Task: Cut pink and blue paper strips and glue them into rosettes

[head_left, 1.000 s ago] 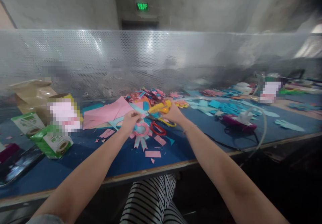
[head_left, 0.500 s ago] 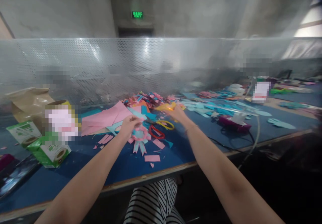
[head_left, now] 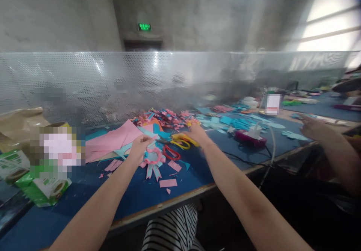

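My left hand [head_left: 140,145] is closed in a pinch, with a small pink piece [head_left: 155,136] at its fingertips. Just below lies a pink and light blue rosette [head_left: 153,156] with forked ribbon tails. My right hand [head_left: 196,133] is closed round a yellow glue gun [head_left: 180,136], its tip pointing left; blur hides part of the grip. Scissors with a red handle loop [head_left: 171,152] and a yellow one lie between my hands, close under the gun.
Pink sheets [head_left: 107,140] lie left, before a heap of coloured scraps [head_left: 166,117]. Green boxes [head_left: 46,190] stand far left. A purple power strip [head_left: 251,138] with cables sits right. A perforated screen [head_left: 135,78] runs behind. Another person's hand [head_left: 317,128] reaches in at far right.
The view has turned right, bringing another person's arm into sight. My right hand has lowered the glue gun toward the scissors and rosette. My left hand keeps its pinch.
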`<state>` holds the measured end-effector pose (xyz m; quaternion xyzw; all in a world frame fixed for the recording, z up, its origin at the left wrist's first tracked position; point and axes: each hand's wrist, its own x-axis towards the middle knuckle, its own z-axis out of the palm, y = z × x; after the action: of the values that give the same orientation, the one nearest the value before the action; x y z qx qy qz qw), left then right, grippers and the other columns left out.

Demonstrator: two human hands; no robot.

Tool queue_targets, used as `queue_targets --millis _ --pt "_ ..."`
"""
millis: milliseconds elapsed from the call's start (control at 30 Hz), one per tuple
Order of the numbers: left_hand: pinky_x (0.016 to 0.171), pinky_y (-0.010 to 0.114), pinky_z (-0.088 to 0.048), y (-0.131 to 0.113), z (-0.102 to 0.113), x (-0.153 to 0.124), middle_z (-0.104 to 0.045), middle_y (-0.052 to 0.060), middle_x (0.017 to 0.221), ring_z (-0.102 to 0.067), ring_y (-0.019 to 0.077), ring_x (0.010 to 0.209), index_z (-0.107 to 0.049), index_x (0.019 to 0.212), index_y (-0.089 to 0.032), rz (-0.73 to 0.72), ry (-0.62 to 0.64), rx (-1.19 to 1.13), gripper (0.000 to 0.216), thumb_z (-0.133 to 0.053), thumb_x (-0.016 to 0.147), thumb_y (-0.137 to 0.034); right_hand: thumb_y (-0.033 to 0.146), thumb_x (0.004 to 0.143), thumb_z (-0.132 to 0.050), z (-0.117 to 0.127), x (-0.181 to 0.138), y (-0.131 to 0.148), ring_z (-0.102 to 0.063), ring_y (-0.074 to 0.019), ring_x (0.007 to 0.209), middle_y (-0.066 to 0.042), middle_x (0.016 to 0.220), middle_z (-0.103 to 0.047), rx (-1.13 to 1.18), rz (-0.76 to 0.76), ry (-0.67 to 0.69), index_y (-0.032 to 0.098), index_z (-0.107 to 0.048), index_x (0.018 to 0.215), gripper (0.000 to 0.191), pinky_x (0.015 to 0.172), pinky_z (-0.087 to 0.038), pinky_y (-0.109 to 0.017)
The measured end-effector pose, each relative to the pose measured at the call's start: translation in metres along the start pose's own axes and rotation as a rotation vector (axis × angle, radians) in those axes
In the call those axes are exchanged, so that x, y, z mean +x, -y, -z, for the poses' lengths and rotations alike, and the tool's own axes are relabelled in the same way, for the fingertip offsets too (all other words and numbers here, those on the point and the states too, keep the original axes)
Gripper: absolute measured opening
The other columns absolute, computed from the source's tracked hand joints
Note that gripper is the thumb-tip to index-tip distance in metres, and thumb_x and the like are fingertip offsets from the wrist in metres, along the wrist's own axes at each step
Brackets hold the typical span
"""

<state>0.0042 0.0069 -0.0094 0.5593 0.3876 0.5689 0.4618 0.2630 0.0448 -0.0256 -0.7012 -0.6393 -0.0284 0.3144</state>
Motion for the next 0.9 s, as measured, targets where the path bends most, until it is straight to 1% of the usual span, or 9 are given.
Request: queue_targets --millis 67,100,233,367,633,700,767,867,900 --pt "0.052 0.02 -0.035 0.0 -0.001 -0.001 -0.05 -0.004 0.05 -0.045 0.0057 0.05 -0.055 0.056 -0.014 0.027 0.007 -0.073 0.023 -0.072 0.046 -0.026 0.04 0.072 -0.052 -0.002 -0.001 0.014 -0.053 -0.0161 0.068 -0.008 0.066 -0.057 0.112 0.141 -0.088 0.015 -0.054 0.061 0.028 0.061 -0.038 -0.026" --pt "0.054 0.02 -0.037 0.0 -0.003 -0.002 -0.051 -0.004 0.05 -0.047 0.0062 0.051 -0.055 0.056 -0.014 0.051 0.012 -0.113 0.024 -0.073 0.045 -0.025 0.036 0.074 -0.05 -0.004 -0.003 0.023 -0.053 -0.015 0.069 -0.007 0.07 -0.058 0.197 0.223 -0.081 0.015 -0.054 0.065 0.023 0.063 -0.039 -0.026" --pt "0.065 0.025 -0.044 -0.002 -0.008 -0.007 -0.057 -0.001 0.053 -0.056 0.0101 0.058 -0.052 0.056 -0.014 0.145 0.039 -0.234 0.027 -0.074 0.042 -0.022 0.032 0.073 -0.052 -0.012 -0.02 0.062 -0.052 -0.0119 0.068 -0.003 0.076 -0.057 0.614 0.479 0.191 0.016 -0.056 0.078 0.017 0.064 -0.042 -0.025" --pt "0.067 0.025 -0.045 -0.003 -0.011 -0.01 -0.059 0.0 0.056 -0.059 0.0117 0.061 -0.052 0.057 -0.013 0.18 0.047 -0.288 0.029 -0.075 0.042 -0.021 0.034 0.07 -0.057 -0.015 -0.036 0.083 -0.052 -0.011 0.067 -0.001 0.074 -0.055 0.866 0.476 0.322 0.016 -0.052 0.079 0.021 0.064 -0.043 -0.026" --pt "0.057 0.021 -0.041 0.005 -0.015 -0.008 -0.054 -0.003 0.053 -0.052 0.007 0.052 -0.051 0.058 -0.014 0.174 0.089 -0.232 0.028 -0.074 0.045 -0.024 0.032 0.068 -0.058 -0.021 -0.04 0.089 -0.047 -0.0082 0.059 0.002 0.067 -0.051 1.029 0.405 0.365 0.016 -0.05 0.071 0.018 0.057 -0.039 -0.023" --pt "0.059 0.023 -0.042 0.005 -0.013 -0.006 -0.054 -0.002 0.056 -0.052 0.0083 0.055 -0.051 0.06 -0.015 0.136 0.106 -0.137 0.026 -0.071 0.05 -0.029 0.033 0.068 -0.058 -0.021 -0.04 0.089 -0.045 -0.0074 0.056 0.003 0.063 -0.049 1.052 0.372 0.381 0.016 -0.05 0.07 0.018 0.055 -0.038 -0.023" --pt "0.065 0.027 -0.043 0.002 -0.007 -0.002 -0.057 0.001 0.063 -0.055 0.0119 0.063 -0.053 0.064 -0.015 0.038 0.138 0.092 0.023 -0.066 0.056 -0.033 0.034 0.068 -0.058 -0.021 -0.04 0.09 -0.044 -0.0068 0.053 0.004 0.06 -0.048 1.088 0.309 0.393 0.017 -0.048 0.068 0.019 0.052 -0.037 -0.022" --pt "0.077 0.033 -0.04 -0.003 0.01 0.003 -0.061 0.007 0.087 -0.055 0.0216 0.088 -0.058 0.077 -0.017 -0.182 0.138 0.709 0.027 -0.063 0.056 -0.034 0.034 0.065 -0.059 -0.021 -0.037 0.087 -0.044 -0.0067 0.052 0.004 0.058 -0.049 1.16 0.199 0.395 0.017 -0.047 0.065 0.022 0.052 -0.037 -0.022" --pt "0.08 0.035 -0.038 -0.005 0.016 0.005 -0.061 0.009 0.095 -0.052 0.0256 0.095 -0.059 0.08 -0.018 -0.194 0.125 0.924 0.031 -0.064 0.055 -0.036 0.034 0.064 -0.06 -0.021 -0.035 0.085 -0.045 -0.0068 0.053 0.004 0.059 -0.05 1.181 0.167 0.387 0.017 -0.046 0.065 0.022 0.052 -0.037 -0.022"
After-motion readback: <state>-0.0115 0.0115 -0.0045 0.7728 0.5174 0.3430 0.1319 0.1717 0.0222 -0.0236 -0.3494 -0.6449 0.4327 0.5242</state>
